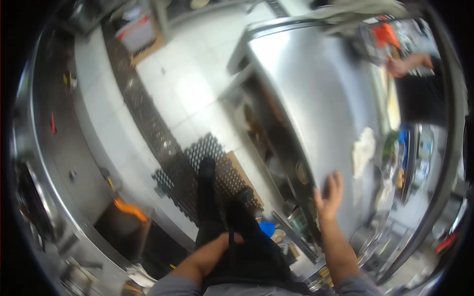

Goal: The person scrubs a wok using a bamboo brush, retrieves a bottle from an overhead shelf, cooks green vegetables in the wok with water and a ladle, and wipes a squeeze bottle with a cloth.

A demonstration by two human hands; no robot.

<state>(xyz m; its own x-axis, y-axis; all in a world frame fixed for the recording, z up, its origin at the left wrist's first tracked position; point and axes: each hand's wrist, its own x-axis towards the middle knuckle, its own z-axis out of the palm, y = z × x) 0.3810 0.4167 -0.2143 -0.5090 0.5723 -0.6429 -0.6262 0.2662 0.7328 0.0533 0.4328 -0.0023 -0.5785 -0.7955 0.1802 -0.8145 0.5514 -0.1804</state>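
The left hand [237, 239] is against the dark clothing [261, 261], its grip impossible to tell, the right hand [329, 200] is open at the edge of the tabletop [308, 93], and farther right there lies a pale cloth [364, 150], probably light and limp, best pinched at its near end.

Two wearer's forearms [341, 259], two shoes [207, 168], one crumpled white item [364, 150].

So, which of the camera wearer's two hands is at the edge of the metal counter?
The right hand, held open; the left hand is away from the counter, near the dark clothing.
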